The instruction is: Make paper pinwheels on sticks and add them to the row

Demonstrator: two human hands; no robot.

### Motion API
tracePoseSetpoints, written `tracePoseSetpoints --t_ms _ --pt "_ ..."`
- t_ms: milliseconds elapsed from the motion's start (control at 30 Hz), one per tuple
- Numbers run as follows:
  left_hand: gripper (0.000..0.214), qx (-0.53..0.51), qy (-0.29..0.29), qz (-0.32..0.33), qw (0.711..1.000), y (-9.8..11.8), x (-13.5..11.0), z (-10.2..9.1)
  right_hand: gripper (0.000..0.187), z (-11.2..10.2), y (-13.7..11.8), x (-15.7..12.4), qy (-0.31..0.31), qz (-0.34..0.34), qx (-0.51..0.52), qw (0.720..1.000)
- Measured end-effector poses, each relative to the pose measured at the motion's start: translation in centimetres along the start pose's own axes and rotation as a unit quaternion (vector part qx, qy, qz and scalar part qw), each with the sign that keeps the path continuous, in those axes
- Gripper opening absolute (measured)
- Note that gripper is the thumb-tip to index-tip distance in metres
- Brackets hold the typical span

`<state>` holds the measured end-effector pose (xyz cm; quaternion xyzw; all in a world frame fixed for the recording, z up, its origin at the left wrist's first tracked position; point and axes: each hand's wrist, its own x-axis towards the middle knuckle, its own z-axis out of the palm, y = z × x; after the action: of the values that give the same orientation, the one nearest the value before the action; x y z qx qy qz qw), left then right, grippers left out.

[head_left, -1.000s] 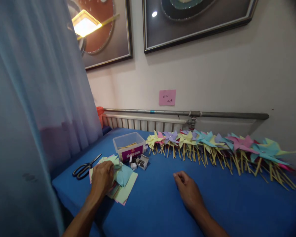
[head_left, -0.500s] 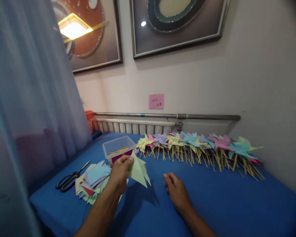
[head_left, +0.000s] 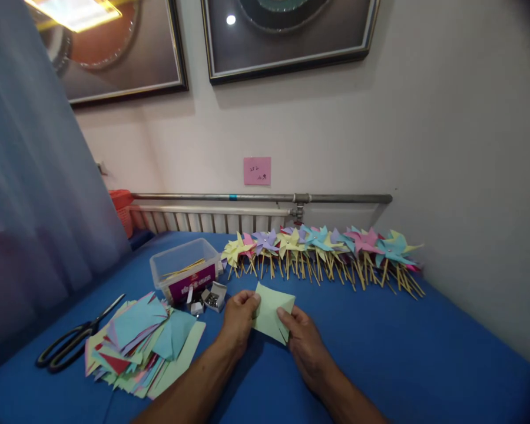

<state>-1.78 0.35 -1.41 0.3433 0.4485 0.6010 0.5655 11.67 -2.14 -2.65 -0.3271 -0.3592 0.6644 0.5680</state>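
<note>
A pale green paper square [head_left: 271, 311] with slits cut in from its corners is held up over the blue surface. My left hand [head_left: 241, 318] pinches its left edge between thumb and fingers. At its right edge, my right hand [head_left: 304, 337] grips it with the thumb on top. Left of my left forearm lies a loose pile of coloured paper squares [head_left: 136, 341], blue, green, yellow and red among them. Just beyond my left hand stands a small open box [head_left: 214, 296] of tiny metal pieces.
Black-handled scissors [head_left: 77, 340] lie left of the pile. A clear plastic box [head_left: 181, 259] holds thin sticks. Several finished paper pinwheels [head_left: 318, 238] on sticks line the back, before a pipe [head_left: 344, 199]. A curtain [head_left: 39, 176] hangs at left; the surface is a blue sheet [head_left: 380, 359].
My right hand has come over and taken hold of the green paper's right edge. The paper now faces me flatter. The view has shifted right and down.
</note>
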Motion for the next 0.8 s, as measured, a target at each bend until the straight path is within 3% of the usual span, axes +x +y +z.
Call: tracePoseSetpoints --t_ms 133,333,467,533,667,800 --pt "0.045 0.017 -0.017 -0.025 0.999 0.2 -0.2 0.2 0.052 -0.5 0.1 0.2 0.049 -0.004 -0.013 0.999" --pt "0.038 0.012 -0.019 -0.024 0.999 0.2 0.0 0.2 0.05 -0.9 -0.5 0.6 0.071 -0.018 -0.052 0.996" --pt "0.036 -0.002 -0.007 -0.02 1.0 0.4 0.5 -0.4 0.05 -1.9 -0.8 1.2 0.072 -0.072 -0.166 0.981" --pt "0.035 -0.016 -0.007 -0.022 1.0 0.5 0.8 -0.7 0.052 -2.7 -1.1 1.5 0.05 -0.116 -0.278 0.952" --pt "0.033 -0.054 -0.022 -0.057 0.997 0.9 1.1 -1.1 0.063 -3.8 -1.3 1.7 -0.002 -0.23 -0.508 0.83" --pt "0.029 -0.051 -0.047 -0.097 0.993 1.2 1.0 -1.2 0.077 -4.1 -1.0 1.7 0.001 -0.296 -0.61 0.735"
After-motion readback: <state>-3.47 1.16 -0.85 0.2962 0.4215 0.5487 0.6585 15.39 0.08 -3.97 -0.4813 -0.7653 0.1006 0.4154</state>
